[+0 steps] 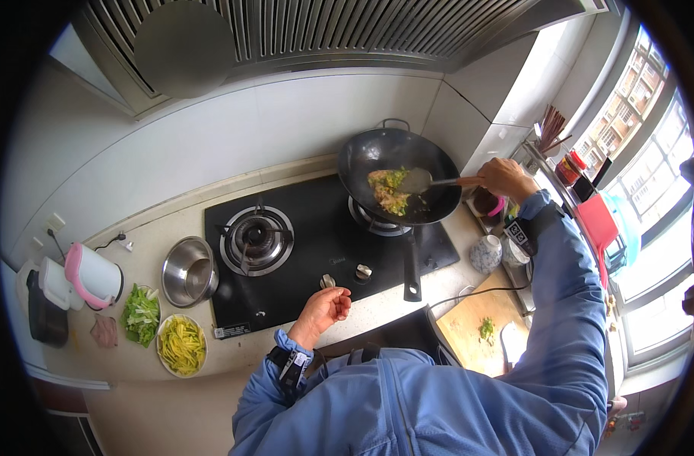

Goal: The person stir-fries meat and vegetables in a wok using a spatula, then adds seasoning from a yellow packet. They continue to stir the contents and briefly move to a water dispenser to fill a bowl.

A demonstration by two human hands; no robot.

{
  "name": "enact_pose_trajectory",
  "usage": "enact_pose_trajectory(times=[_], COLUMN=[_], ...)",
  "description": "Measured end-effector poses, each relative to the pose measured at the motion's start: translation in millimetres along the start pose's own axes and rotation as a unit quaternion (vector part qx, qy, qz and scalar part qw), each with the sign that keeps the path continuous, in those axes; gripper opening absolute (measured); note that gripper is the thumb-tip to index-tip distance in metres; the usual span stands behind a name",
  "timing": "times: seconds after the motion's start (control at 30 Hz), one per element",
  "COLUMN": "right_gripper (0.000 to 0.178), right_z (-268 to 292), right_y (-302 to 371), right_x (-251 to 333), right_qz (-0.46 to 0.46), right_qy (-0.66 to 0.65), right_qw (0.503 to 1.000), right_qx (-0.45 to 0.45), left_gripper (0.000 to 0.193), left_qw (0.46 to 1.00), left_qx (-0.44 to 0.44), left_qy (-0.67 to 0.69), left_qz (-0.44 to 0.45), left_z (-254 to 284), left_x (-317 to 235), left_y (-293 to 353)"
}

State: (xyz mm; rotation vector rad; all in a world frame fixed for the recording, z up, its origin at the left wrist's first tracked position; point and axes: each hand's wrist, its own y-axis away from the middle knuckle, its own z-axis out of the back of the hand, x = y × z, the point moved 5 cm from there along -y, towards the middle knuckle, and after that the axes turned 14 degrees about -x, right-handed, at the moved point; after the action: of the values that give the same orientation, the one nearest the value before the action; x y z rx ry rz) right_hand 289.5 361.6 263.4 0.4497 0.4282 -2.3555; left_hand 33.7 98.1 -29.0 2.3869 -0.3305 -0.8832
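My right hand (508, 181) is wrapped round the wooden handle of a spatula (419, 181). The spatula's metal blade rests among chopped food (391, 191), green and pinkish-brown, inside a black wok (370, 156). The wok sits on the right burner, its long handle pointing toward me. My left hand (324, 315) hovers by the stove's front edge, close to a control knob (327, 281), without visibly gripping it. Its fingers are curled together and nothing shows in them. A second knob (364, 271) is a little farther right.
The left burner (256, 241) is bare. Left of the black gas stove (309, 228) stand a steel bowl (190, 272), a bowl of yellow strips (181, 346) and leafy greens (140, 315). A cutting board (480, 323) with a knife (513, 346) lies right. Overhead hangs a range hood (324, 34).
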Motion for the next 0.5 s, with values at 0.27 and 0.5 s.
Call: enact_pose_trajectory(times=[0.27,0.5], right_gripper=[0.069,0.029], right_z=[6,-58], right_y=[16,32], right_x=[-5,42], right_qz=[-0.063,0.116], right_qy=[-0.099,-0.235], right_qw=[0.968,0.965], right_qx=[0.224,0.025], left_gripper=[0.02,0.02], left_qw=[1.0,1.0], left_qx=[-0.018,0.001], left_qy=[-0.01,-0.019], left_qz=[-0.014,-0.005], left_z=[7,-1], left_x=[-2,3], left_y=[0,-5])
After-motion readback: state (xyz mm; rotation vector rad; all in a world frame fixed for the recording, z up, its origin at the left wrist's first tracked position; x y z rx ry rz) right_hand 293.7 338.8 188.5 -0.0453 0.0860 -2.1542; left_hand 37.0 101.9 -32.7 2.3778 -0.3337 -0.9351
